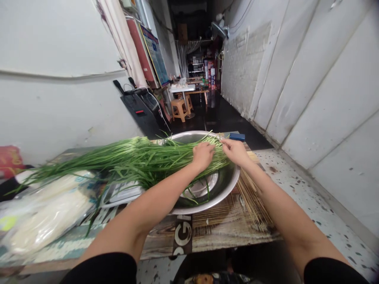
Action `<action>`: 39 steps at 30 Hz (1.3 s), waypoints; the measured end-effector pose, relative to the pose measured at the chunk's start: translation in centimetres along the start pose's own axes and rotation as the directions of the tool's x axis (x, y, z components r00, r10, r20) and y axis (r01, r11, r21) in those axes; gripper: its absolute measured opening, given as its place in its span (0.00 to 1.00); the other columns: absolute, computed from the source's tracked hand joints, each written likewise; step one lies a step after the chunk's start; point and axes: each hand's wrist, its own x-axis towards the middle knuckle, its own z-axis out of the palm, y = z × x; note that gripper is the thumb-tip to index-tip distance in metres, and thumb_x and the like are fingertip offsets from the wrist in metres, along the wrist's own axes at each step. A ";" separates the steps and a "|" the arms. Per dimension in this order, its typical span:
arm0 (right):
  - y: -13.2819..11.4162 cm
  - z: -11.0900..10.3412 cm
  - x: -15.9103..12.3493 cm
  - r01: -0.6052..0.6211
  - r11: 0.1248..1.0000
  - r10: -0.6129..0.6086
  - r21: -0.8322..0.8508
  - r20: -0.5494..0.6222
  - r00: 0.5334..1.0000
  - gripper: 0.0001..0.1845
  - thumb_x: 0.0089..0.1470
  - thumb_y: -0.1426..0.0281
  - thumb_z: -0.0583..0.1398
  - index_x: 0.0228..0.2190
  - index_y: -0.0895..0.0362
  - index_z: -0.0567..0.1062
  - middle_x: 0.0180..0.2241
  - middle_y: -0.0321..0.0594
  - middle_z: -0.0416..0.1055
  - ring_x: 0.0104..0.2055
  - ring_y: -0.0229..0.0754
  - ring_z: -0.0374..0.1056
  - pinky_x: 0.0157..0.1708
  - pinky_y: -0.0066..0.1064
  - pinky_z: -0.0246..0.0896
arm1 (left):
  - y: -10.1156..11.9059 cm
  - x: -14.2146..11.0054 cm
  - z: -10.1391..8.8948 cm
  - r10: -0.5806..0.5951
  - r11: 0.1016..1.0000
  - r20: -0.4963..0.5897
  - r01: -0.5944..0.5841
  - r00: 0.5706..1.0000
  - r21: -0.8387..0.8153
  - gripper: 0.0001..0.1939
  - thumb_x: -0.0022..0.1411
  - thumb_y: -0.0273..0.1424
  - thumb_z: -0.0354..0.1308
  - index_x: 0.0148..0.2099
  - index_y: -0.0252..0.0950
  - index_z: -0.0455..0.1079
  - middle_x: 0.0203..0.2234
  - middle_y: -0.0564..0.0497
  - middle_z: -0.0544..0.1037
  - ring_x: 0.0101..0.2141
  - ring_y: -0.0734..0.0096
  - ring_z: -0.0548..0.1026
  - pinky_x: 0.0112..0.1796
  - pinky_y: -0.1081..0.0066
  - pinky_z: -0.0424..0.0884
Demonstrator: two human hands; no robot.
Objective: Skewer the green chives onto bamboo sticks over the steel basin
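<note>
Far left of the frame: red bag (10, 159) seen at the edge. Lower left: clear bag (53, 213) of pale contents laid on the table (154, 236), with leaf tips of the greens (166, 159) trailed above it. Just right of it, a tray (126, 194) is partly covered by leaves.

Centre: greens spread in a long, loose band, long axis roughly left to right across the frame. Leaves are pointed left; the pale stem ends of the nearer bunch are gathered at the right, over the far side of the basin (220, 202). A second set of pale ends is seen farther left, upper edge of the pile. Some loose leaves are lying in the basin.

Left hand (203, 155): laid across the stems from above, just short of the pale ends, fingers curled, partly closed; whether stems are gripped or only pressed cannot be told.

Right hand (235, 151): placed beyond it to the right, nearer the stem ends, thumb and fingers drawn together on the outermost ones; number of stems pinched cannot be told. Band met crosswise by both forearms.

Right of centre: blue box (237, 137) just behind the right hand; thin sticks (251, 199) laid beside the basin, below the right forearm.
</note>
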 end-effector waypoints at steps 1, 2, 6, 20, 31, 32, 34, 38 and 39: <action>0.1 0.1 0.3 0.012 1.000 -0.012 -0.002 0.028 1.000 0.19 0.51 0.71 0.52 0.43 0.58 0.77 0.26 0.38 0.76 0.27 0.38 0.68 0.33 0.26 0.59 | 0.3 -0.3 -0.1 -0.005 1.000 0.008 0.005 1.000 0.007 0.17 0.62 0.34 0.48 0.52 0.45 0.68 0.51 0.49 0.69 0.52 0.60 0.63 0.49 0.57 0.59; 0.2 0.1 0.5 0.031 0.999 -0.031 0.007 0.059 0.998 0.19 0.51 0.71 0.53 0.43 0.58 0.77 0.27 0.39 0.76 0.29 0.38 0.69 0.34 0.26 0.59 | 0.7 -0.6 -0.2 -0.012 1.000 0.018 0.012 1.000 0.010 0.17 0.62 0.34 0.48 0.52 0.45 0.68 0.51 0.48 0.70 0.51 0.59 0.63 0.48 0.57 0.60; 0.4 0.1 1.2 0.094 0.990 -0.109 0.106 0.147 0.983 0.19 0.51 0.72 0.53 0.43 0.59 0.77 0.31 0.39 0.77 0.30 0.38 0.69 0.35 0.25 0.60 | 2.4 -2.4 -1.0 -0.084 0.996 0.050 0.082 0.995 0.042 0.17 0.61 0.33 0.47 0.52 0.43 0.67 0.47 0.45 0.71 0.49 0.55 0.64 0.43 0.56 0.64; -2.3 -2.0 -0.2 -0.112 0.927 0.039 0.357 0.206 0.978 0.17 0.54 0.69 0.52 0.41 0.55 0.77 0.37 0.37 0.77 0.36 0.40 0.72 0.36 0.28 0.63 | -0.5 0.2 -7.0 0.120 0.985 0.250 -0.147 0.961 0.094 0.15 0.59 0.37 0.52 0.47 0.41 0.73 0.39 0.47 0.77 0.41 0.60 0.73 0.43 0.65 0.67; -3.0 -1.0 0.6 0.092 0.982 -0.051 -0.167 0.238 0.970 0.16 0.57 0.69 0.50 0.38 0.51 0.77 0.28 0.38 0.77 0.26 0.41 0.68 0.35 0.31 0.55 | -4.0 2.4 -3.6 -0.188 0.978 0.201 0.203 0.961 -0.053 0.24 0.62 0.32 0.45 0.60 0.35 0.58 0.45 0.45 0.75 0.46 0.62 0.72 0.48 0.63 0.65; -3.1 -0.9 0.6 0.102 0.977 -0.050 -0.186 0.264 0.963 0.16 0.57 0.69 0.50 0.38 0.51 0.77 0.28 0.39 0.77 0.26 0.41 0.68 0.34 0.31 0.55 | -4.4 2.6 -3.3 -0.179 0.972 0.218 0.207 0.959 -0.112 0.24 0.62 0.32 0.47 0.60 0.34 0.59 0.43 0.46 0.76 0.45 0.64 0.72 0.48 0.66 0.66; -3.2 -0.8 0.6 0.111 0.968 -0.041 -0.225 0.293 0.955 0.15 0.57 0.69 0.51 0.37 0.52 0.77 0.28 0.40 0.77 0.27 0.42 0.68 0.33 0.31 0.54 | -4.9 2.7 -2.9 -0.146 0.967 0.229 0.188 0.962 -0.172 0.23 0.60 0.33 0.50 0.57 0.36 0.64 0.42 0.49 0.77 0.44 0.66 0.73 0.48 0.69 0.66; -2.9 -0.7 0.5 0.087 0.980 -0.036 -0.176 0.277 0.960 0.16 0.57 0.69 0.51 0.41 0.53 0.77 0.29 0.41 0.77 0.28 0.42 0.69 0.34 0.31 0.57 | -4.8 2.6 -3.1 -0.087 0.976 0.197 0.123 0.977 -0.181 0.17 0.59 0.34 0.52 0.49 0.38 0.72 0.46 0.49 0.75 0.48 0.65 0.71 0.51 0.68 0.64; -2.8 -0.8 0.5 0.050 0.991 -0.018 -0.122 0.247 0.969 0.17 0.57 0.69 0.51 0.42 0.54 0.76 0.30 0.41 0.77 0.29 0.42 0.70 0.34 0.30 0.58 | -4.5 2.5 -3.5 -0.092 0.976 0.158 0.120 0.983 -0.180 0.17 0.60 0.33 0.52 0.50 0.37 0.71 0.47 0.48 0.75 0.48 0.64 0.70 0.51 0.68 0.63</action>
